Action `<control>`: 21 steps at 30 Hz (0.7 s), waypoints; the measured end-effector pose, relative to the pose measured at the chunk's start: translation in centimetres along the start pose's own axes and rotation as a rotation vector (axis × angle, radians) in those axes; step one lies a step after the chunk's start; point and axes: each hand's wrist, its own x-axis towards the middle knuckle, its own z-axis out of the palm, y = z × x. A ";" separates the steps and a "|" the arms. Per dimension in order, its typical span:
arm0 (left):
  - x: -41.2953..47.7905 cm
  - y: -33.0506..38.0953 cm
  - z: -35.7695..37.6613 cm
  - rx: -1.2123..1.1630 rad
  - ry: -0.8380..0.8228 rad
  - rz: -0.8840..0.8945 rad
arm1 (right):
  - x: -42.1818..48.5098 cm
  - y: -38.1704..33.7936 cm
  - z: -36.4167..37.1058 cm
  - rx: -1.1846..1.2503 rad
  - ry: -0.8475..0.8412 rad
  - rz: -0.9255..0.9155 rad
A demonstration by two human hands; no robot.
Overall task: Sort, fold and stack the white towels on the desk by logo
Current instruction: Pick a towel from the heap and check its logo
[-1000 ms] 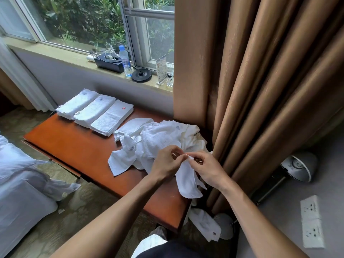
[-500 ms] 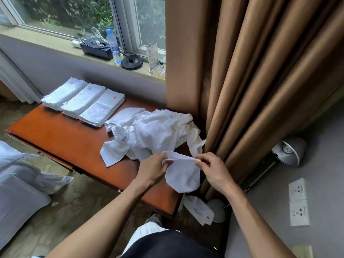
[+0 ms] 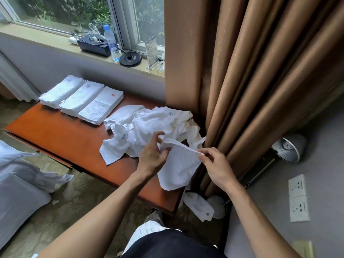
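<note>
A big brown curtain with deep folds (image 3: 260, 71) hangs down on the right, next to the window. In front of it stands a long orange-brown wooden desk (image 3: 55, 138). A soft white bed cover (image 3: 16, 198) shows at the left edge. On the right half of the desk lies a messy pile of white towels not yet folded (image 3: 152, 123), and one of them shows a small blue logo on top. At the far left end of the desk three neat stacks of folded white towels sit side by side, touching: the left stack (image 3: 61, 91), the middle stack (image 3: 81, 98) and the right stack with a red logo on top (image 3: 102, 107). One loose white towel (image 3: 178, 170) is held up over the near right corner of the desk, just in front of the pile, and its bottom part hangs down. The left hand (image 3: 151, 159) grips one top corner of this towel with curled fingers. The right hand (image 3: 217, 168) pinches the other end of the top edge between thumb and finger. A small white towel with a dark logo (image 3: 199, 205) lies on the floor below the desk corner. A round silver lamp head (image 3: 290, 147) lies on the grey floor by the curtain. On the window ledge stand a black box (image 3: 93, 46), a clear water bottle with a blue cap (image 3: 111, 43) and a flat round black disc (image 3: 130, 58).
</note>
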 end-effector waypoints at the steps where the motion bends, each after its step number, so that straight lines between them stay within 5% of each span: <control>1: 0.1 0.3 0.3 -0.091 0.028 -0.061 | 0.1 -0.3 0.3 0.054 -0.006 0.017; 4: -0.4 1.2 1.3 -0.203 0.005 -0.141 | 0.6 -1.2 1.5 0.205 -0.033 0.054; 11: -2.0 1.6 3.2 -0.424 -0.481 -0.108 | 2.3 -3.9 2.7 0.295 -0.081 0.069; 21: -0.5 2.0 5.8 -0.180 -0.342 -0.107 | 4.2 -4.8 2.0 0.299 0.078 0.023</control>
